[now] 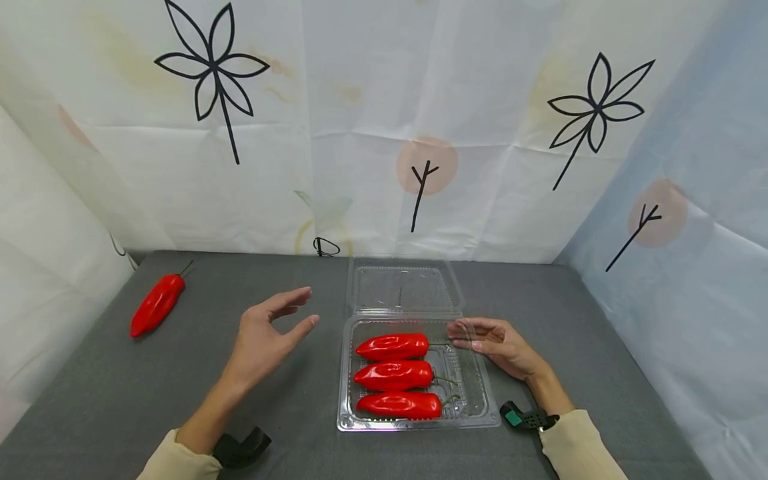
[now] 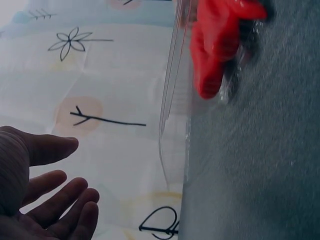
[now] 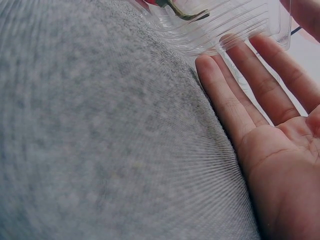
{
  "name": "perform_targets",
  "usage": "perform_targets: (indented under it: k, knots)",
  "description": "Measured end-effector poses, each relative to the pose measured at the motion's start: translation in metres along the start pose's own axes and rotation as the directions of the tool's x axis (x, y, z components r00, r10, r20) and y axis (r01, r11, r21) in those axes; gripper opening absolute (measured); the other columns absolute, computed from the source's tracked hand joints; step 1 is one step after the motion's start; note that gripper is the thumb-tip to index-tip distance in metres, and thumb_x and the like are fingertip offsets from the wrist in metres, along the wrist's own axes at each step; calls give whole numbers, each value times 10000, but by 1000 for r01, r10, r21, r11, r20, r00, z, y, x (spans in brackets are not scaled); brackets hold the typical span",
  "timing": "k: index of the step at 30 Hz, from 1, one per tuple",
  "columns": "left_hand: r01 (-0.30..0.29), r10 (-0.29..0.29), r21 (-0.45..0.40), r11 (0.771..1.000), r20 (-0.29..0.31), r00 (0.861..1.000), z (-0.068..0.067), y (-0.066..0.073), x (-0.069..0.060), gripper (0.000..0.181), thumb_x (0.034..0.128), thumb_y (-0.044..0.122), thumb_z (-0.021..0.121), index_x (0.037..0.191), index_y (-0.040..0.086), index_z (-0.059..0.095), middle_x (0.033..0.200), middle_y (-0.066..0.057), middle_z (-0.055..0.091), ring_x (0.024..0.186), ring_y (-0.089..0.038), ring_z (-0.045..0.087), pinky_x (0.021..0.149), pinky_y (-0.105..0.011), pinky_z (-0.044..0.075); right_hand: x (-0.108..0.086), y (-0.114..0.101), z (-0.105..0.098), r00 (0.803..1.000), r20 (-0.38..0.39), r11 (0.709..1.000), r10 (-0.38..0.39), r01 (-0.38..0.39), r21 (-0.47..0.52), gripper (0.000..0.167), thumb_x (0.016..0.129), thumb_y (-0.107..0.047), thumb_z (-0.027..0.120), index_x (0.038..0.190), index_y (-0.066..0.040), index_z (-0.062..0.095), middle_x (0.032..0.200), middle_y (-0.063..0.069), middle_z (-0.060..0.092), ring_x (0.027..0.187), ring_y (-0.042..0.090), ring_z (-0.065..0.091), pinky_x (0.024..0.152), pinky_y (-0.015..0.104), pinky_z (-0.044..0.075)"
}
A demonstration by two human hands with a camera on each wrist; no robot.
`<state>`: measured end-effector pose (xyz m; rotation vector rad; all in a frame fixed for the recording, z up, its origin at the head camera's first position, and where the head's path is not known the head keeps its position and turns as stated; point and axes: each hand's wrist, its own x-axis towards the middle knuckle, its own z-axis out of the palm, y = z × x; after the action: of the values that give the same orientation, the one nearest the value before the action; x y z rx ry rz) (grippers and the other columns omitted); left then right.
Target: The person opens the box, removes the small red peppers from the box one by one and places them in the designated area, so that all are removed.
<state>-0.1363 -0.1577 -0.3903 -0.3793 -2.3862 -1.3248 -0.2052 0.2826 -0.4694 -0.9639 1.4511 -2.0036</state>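
Observation:
In the head view a clear plastic clamshell container (image 1: 474, 393) lies with its lid (image 1: 408, 288) folded back. Inside are three red peppers, side by side in a column: a far one (image 1: 393, 347), a middle one (image 1: 394, 375) and a near one (image 1: 400, 405), their green stems pointing right. My right hand (image 1: 501, 347) touches the container's right side with straight fingers (image 3: 265, 82); whether the thumb presses the rim is unclear. To the left of the container, my left hand (image 1: 264, 343) hovers with thumb and fingers apart, holding nothing.
Another red pepper (image 1: 157, 305) rests on the grey table (image 1: 288, 427) at the far left, stem pointing away. A white patterned cloth (image 1: 360, 133) hangs along the table's back edge, and more cloth (image 1: 690, 300) stands at the right.

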Motion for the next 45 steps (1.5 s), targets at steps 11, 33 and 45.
perform_targets:
  k: [11, 33, 45]
  knots:
    - [-34, 39, -38, 999, 131, 991, 29, 18, -9, 472, 815, 48, 846, 1264, 52, 700, 1192, -58, 719, 1058, -282, 674, 921, -484, 541, 0, 1, 0, 1000, -4, 1000, 4, -4, 8, 445, 1002, 137, 444, 1445, 164, 404, 1447, 227, 540, 1329, 342, 534, 1096, 457, 414]
    - [-109, 123, -57, 992, 444, 887, 74, 30, -11, 379, 854, 67, 810, 1214, -4, 714, 1158, -90, 734, 1017, -232, 708, 882, -416, 574, 0, 0, 1, 1000, -23, 1000, 21, -21, -9, 443, 996, 143, 447, 1438, 152, 427, 1432, 213, 559, 1316, 333, 550, 1090, 451, 423]
    - [-152, 134, -12, 988, 539, 832, 82, 30, -11, 413, 857, 108, 818, 1242, 11, 708, 1168, -78, 731, 1042, -227, 699, 924, -404, 557, 0, -1, 1, 999, -32, 999, 26, -26, -18, 439, 995, 137, 453, 1434, 149, 435, 1432, 217, 557, 1319, 323, 548, 1089, 450, 424]
